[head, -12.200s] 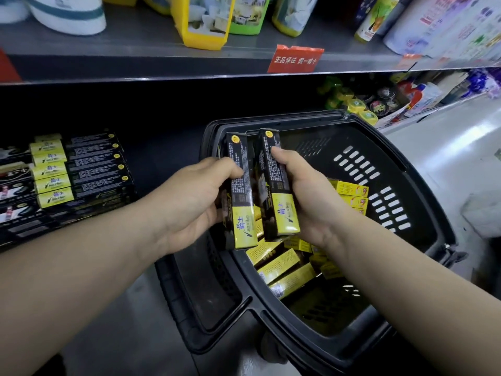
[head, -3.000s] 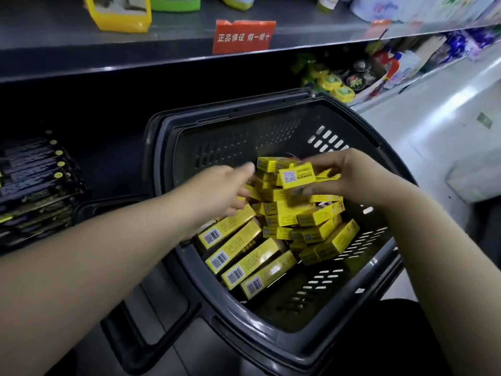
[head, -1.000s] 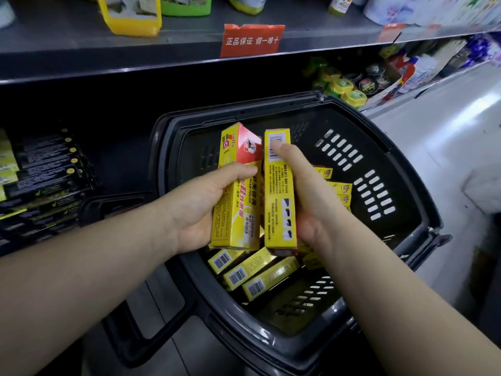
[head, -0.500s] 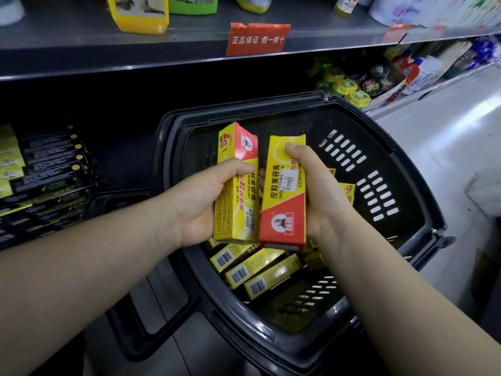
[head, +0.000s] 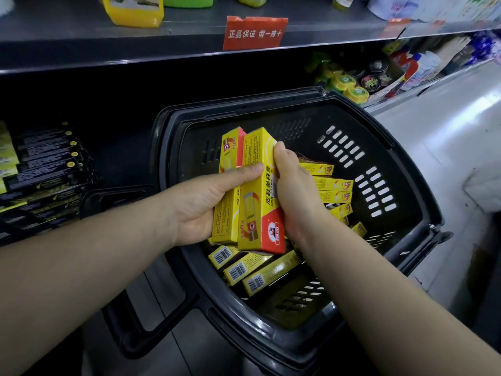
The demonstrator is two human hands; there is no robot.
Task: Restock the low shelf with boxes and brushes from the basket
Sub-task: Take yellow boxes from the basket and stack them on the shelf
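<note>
2 bare forearms [head: 95,253], uncovered to the frame edge; left grip [head: 200,210] and right grip [head: 294,194] bare, nails short.

- Front box [head: 254,213]: long, yellow with a red lower end and printed text. It stands nearly upright above the basket, gripped along its right edge by the right hand [head: 295,191].
- Rear box [head: 226,218]: same yellow-and-red kind, upright, pressed against the front box's left side. The left hand [head: 200,202] holds it, thumb reaching across onto the front box.
- Loose boxes [head: 244,267]: more yellow boxes lying flat and jumbled in the basket, some with their barcode ends showing.
- Basket [head: 244,103]: black plastic with slotted walls, standing before the low shelf.
- Low shelf [head: 119,147]: dark recess with black-and-yellow boxes [head: 46,169] stacked at its left.
</note>
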